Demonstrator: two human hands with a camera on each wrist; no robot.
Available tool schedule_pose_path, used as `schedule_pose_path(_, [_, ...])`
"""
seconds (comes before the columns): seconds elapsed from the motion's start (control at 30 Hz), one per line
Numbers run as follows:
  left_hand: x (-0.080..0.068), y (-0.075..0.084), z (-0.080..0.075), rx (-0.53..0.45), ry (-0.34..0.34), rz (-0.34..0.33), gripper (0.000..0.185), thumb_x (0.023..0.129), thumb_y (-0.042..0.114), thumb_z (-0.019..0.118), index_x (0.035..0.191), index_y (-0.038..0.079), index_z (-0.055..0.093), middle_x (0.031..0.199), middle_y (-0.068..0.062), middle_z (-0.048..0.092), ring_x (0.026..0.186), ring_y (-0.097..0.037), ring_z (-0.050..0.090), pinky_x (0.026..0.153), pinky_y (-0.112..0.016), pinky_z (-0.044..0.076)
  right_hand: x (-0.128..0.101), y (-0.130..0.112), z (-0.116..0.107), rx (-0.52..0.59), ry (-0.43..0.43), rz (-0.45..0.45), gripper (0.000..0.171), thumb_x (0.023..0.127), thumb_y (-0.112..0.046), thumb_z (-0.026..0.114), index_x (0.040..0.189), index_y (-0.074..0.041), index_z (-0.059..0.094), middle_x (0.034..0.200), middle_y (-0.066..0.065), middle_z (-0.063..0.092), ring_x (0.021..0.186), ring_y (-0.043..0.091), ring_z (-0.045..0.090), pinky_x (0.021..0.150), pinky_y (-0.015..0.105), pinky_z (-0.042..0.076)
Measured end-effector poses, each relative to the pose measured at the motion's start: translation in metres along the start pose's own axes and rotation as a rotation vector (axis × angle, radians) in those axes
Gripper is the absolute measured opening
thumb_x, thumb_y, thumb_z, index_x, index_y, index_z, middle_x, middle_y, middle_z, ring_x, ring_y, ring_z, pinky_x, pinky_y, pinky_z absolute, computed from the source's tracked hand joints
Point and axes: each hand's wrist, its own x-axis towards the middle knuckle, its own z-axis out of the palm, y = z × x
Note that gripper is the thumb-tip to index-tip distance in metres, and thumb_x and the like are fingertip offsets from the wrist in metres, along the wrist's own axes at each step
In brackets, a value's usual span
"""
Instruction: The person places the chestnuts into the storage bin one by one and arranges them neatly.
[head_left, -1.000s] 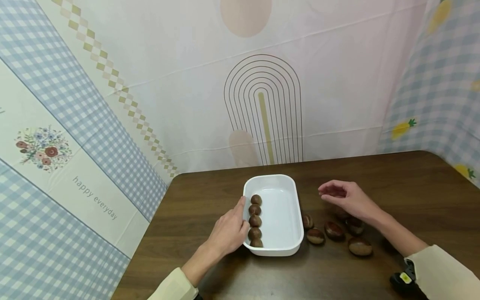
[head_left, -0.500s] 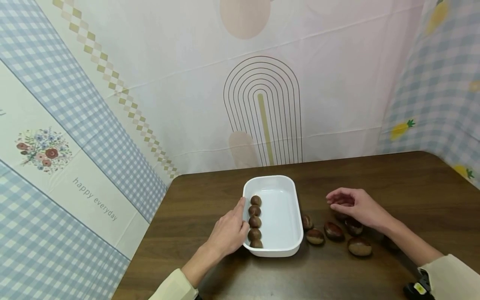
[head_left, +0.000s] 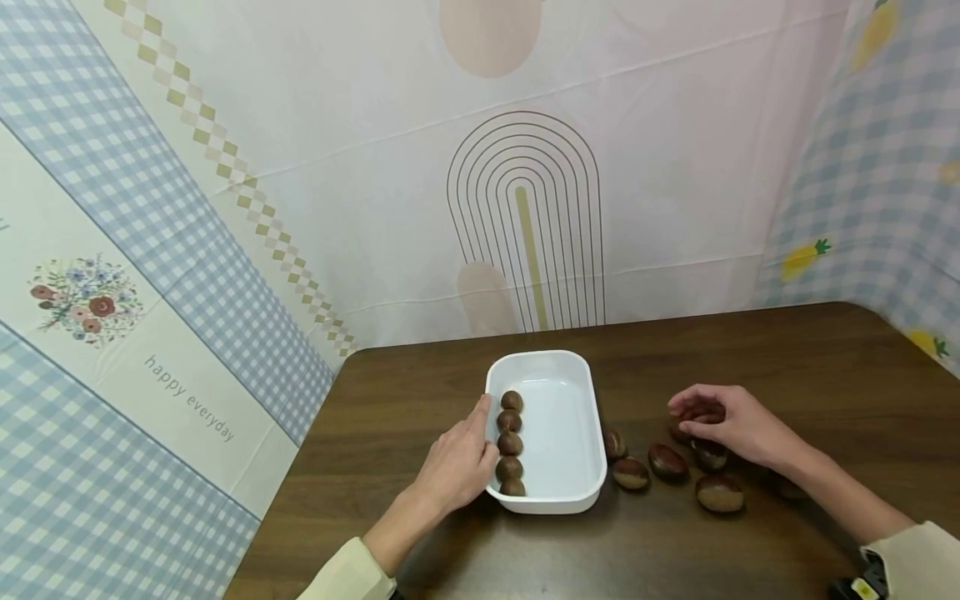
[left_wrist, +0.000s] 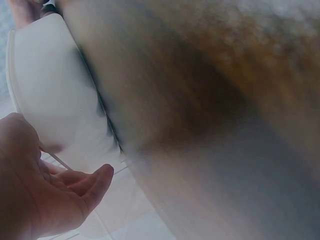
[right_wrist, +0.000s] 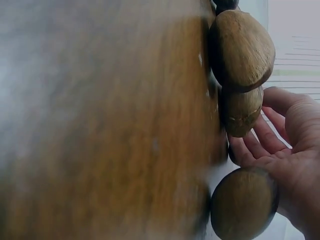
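Down at the bottom edge of the head view you've got two cream sleeves [head_left: 345, 575], plus some kind of black gadget [head_left: 866, 587] at the right wrist. Next up are loose chestnuts [head_left: 720, 493] scattered on the right half of the brown wooden table [head_left: 420, 375]; one's partly hidden by the right forearm, another sits just beside the dish's right wall.

About level with those is the white dish [head_left: 558, 505], a deep-ish rectangle with rounded corners. Five more chestnuts [head_left: 510, 442] are lined up inside along its left wall, front to back. The left hand [head_left: 457, 462] rests against that left side, index finger pretty much straight and its tip at the rim.

A bit further back, the right hand [head_left: 738, 425] is arched low over the pile, thumb and fingers curved around a chestnut [head_left: 705, 410]. Honestly can't tell if it's actually pinched, since nearer chestnuts block the fingertips in the right wrist view.

Behind the table hangs a pale cloth [head_left: 375, 208] with a line-drawn arch [head_left: 528, 217], then blue gingham on both sides, pineapples printed on the right.
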Motion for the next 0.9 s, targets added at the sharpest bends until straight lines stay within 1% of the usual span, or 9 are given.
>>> schedule_pose_path(0.1, [0.0001, -0.0003, 0.0004, 0.001, -0.002, -0.004, 0.068, 0.099, 0.019, 0.050, 0.163, 0.004, 0.033, 0.162, -0.013, 0.048, 0.137, -0.032, 0.058, 0.108, -0.053, 0.050, -0.0019, 0.0018, -0.0011, -0.005, -0.004, -0.007, 0.027, 0.094, -0.007, 0.075, 0.120, 0.000, 0.070, 0.114, 0.014, 0.073, 0.097, 0.008, 0.070, 0.077, 0.023, 0.058])
schedule_pose_path(0.27, [-0.0001, -0.0006, 0.0005, 0.004, -0.004, -0.010, 0.068, 0.099, 0.018, 0.050, 0.163, 0.005, 0.033, 0.161, -0.014, 0.049, 0.137, -0.032, 0.059, 0.107, -0.053, 0.050, -0.0037, 0.0032, -0.0024, 0.012, -0.028, 0.007, 0.029, 0.094, -0.006, 0.075, 0.121, 0.000, 0.070, 0.116, 0.015, 0.073, 0.098, 0.015, 0.071, 0.077, 0.023, 0.058])
schedule_pose_path(0.37, [0.0000, -0.0008, 0.0009, 0.007, -0.004, -0.011, 0.068, 0.099, 0.018, 0.050, 0.163, 0.004, 0.033, 0.161, -0.014, 0.048, 0.137, -0.032, 0.059, 0.107, -0.052, 0.050, -0.0040, 0.0040, -0.0031, 0.019, -0.051, 0.027, 0.031, 0.094, -0.008, 0.075, 0.123, 0.000, 0.070, 0.119, 0.016, 0.073, 0.099, 0.011, 0.071, 0.078, 0.024, 0.058])
schedule_pose_path(0.5, [0.0000, -0.0004, 0.0009, 0.007, -0.002, -0.011, 0.068, 0.099, 0.017, 0.050, 0.163, 0.004, 0.033, 0.161, -0.014, 0.049, 0.137, -0.031, 0.059, 0.107, -0.052, 0.050, -0.0041, 0.0053, -0.0039, -0.005, -0.075, 0.049, 0.033, 0.094, -0.011, 0.076, 0.125, -0.002, 0.070, 0.122, 0.015, 0.073, 0.100, 0.005, 0.070, 0.079, 0.024, 0.058])
schedule_pose_path(0.73, [-0.0002, 0.0002, 0.0003, 0.005, -0.004, -0.012, 0.068, 0.100, 0.019, 0.050, 0.164, 0.005, 0.032, 0.161, -0.013, 0.049, 0.136, -0.031, 0.059, 0.107, -0.052, 0.051, -0.0044, 0.0043, -0.0042, -0.045, -0.078, 0.057, 0.033, 0.092, -0.013, 0.078, 0.123, -0.004, 0.071, 0.121, 0.014, 0.073, 0.100, 0.006, 0.070, 0.079, 0.024, 0.058])
schedule_pose_path(0.9, [-0.0001, 0.0004, 0.0008, 0.002, -0.009, -0.014, 0.068, 0.101, 0.019, 0.050, 0.164, 0.006, 0.032, 0.162, -0.012, 0.048, 0.137, -0.030, 0.058, 0.109, -0.051, 0.050, -0.0054, 0.0028, -0.0035, -0.071, -0.070, 0.060, 0.031, 0.092, -0.013, 0.078, 0.122, -0.005, 0.073, 0.119, 0.012, 0.074, 0.096, 0.003, 0.069, 0.077, 0.024, 0.058])
